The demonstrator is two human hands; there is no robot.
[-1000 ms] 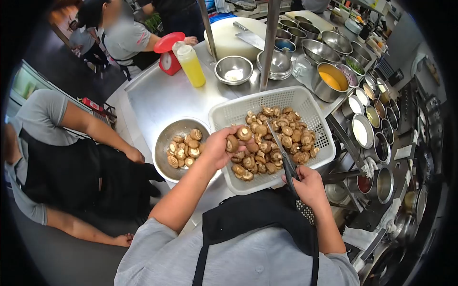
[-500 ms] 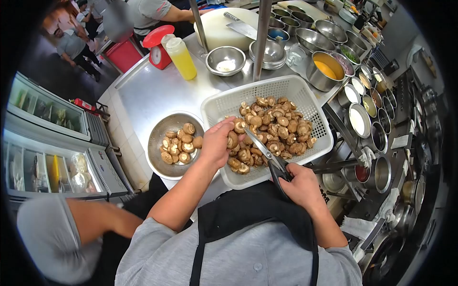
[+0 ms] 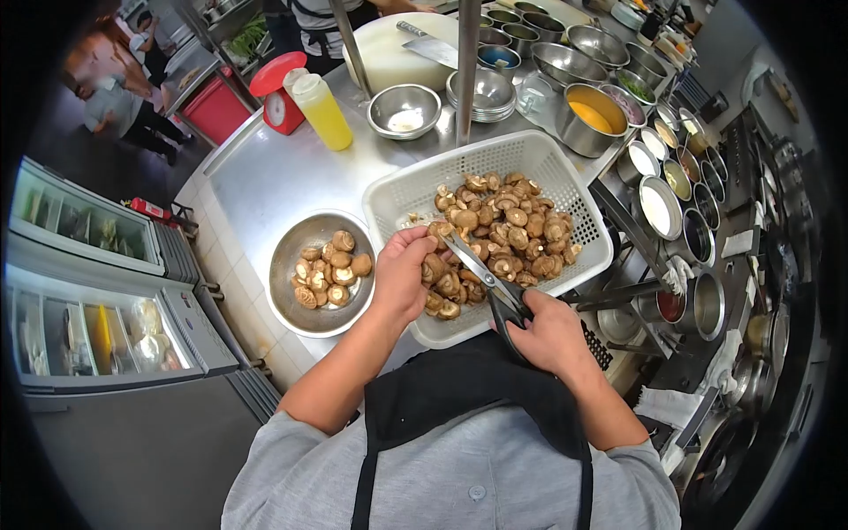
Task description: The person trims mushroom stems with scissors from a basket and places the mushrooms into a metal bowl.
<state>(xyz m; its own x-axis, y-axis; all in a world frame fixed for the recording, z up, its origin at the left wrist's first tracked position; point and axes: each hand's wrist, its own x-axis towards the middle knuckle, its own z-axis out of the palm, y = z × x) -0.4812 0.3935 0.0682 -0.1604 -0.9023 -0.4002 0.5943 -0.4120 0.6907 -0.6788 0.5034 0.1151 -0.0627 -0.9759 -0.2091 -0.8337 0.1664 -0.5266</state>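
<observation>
My left hand (image 3: 405, 272) pinches a brown mushroom (image 3: 439, 231) above the left side of a white perforated basket (image 3: 402, 205). Black-handled scissors (image 3: 503, 305) are gripped in my right hand (image 3: 549, 329), their blades pointing up and left. The blade tips meet the mushroom at my left fingertips. A heap of whole mushrooms (image 3: 517, 221) fills much of the basket. To the left, a steel bowl (image 3: 281, 274) holds several more mushrooms (image 3: 340, 258).
Behind the basket stand a yellow squeeze bottle (image 3: 323, 113), a red scale (image 3: 282, 110), small steel bowls (image 3: 404, 110) and a round white board (image 3: 375, 62) bearing a cleaver (image 3: 433, 46). Pots of sauces (image 3: 658, 208) line the right. Fridge drawers (image 3: 84, 230) are at left; people stand beyond.
The person close by at lower left has gone out of view. My view has shifted slightly. Both hands keep nearly the same pose, with the scissors still at the mushroom.
</observation>
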